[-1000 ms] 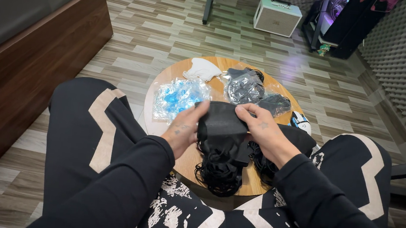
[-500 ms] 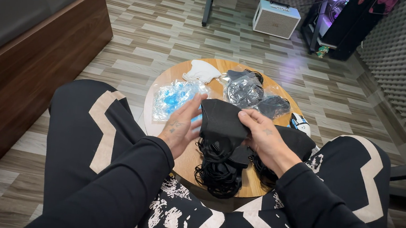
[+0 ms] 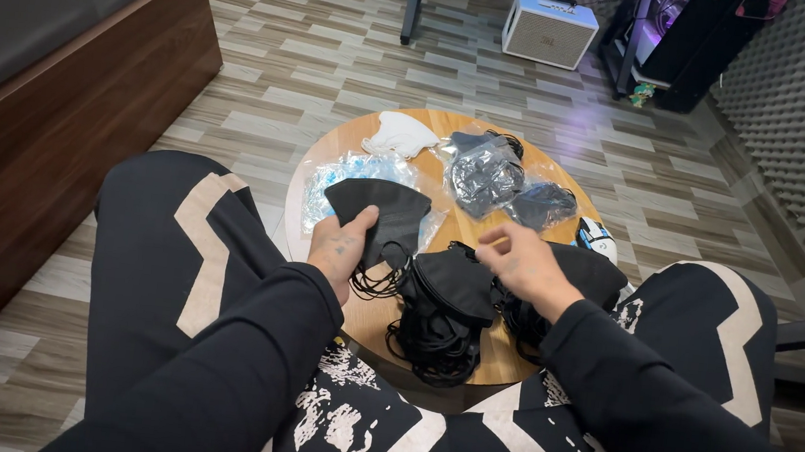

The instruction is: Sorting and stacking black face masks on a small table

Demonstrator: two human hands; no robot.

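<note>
On round table (image 3: 367,324), one mask (image 3: 379,209) in left hand (image 3: 340,247)

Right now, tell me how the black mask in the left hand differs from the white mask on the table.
The black mask is held up in the left hand, its ear loops dangling; the white mask lies untouched at the far edge of the round wooden table. One is black, the other white. The black one is nearer the person, the white one farther. Both are folded, curved face masks.

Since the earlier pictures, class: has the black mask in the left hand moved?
Yes. The black mask has gone left with the left hand, off the mask pile and toward the clear wrappers on the round table.
</note>
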